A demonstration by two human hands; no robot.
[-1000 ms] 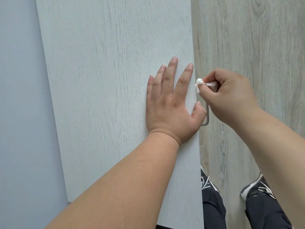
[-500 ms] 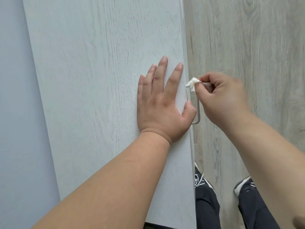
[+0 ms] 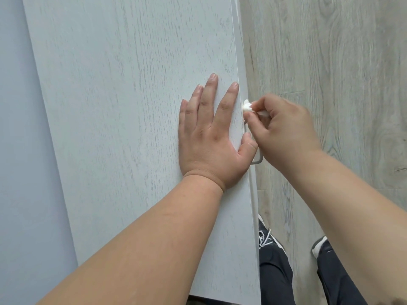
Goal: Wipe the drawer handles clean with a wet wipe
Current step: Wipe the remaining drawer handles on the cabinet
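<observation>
I look straight down on the pale wood-grain top of the drawer unit [image 3: 132, 106]. My left hand [image 3: 211, 133] lies flat on it with fingers straight, the thumb at the front edge. A grey metal drawer handle [image 3: 258, 161] sticks out from the front, mostly hidden behind my hands. My right hand [image 3: 284, 130] pinches a small crumpled white wet wipe [image 3: 247, 106] and holds it against the far end of the handle, close to the drawer front.
A light blue wall [image 3: 19, 150] runs along the left of the unit. Grey wood-look flooring [image 3: 330, 62] fills the right. My dark trousers and shoes [image 3: 268, 241] stand on the floor near the unit's front.
My right hand has pushed the wipe left, closer to the drawer front at the handle's far end. The left hand stays flat on the top; the view shifted a little.
</observation>
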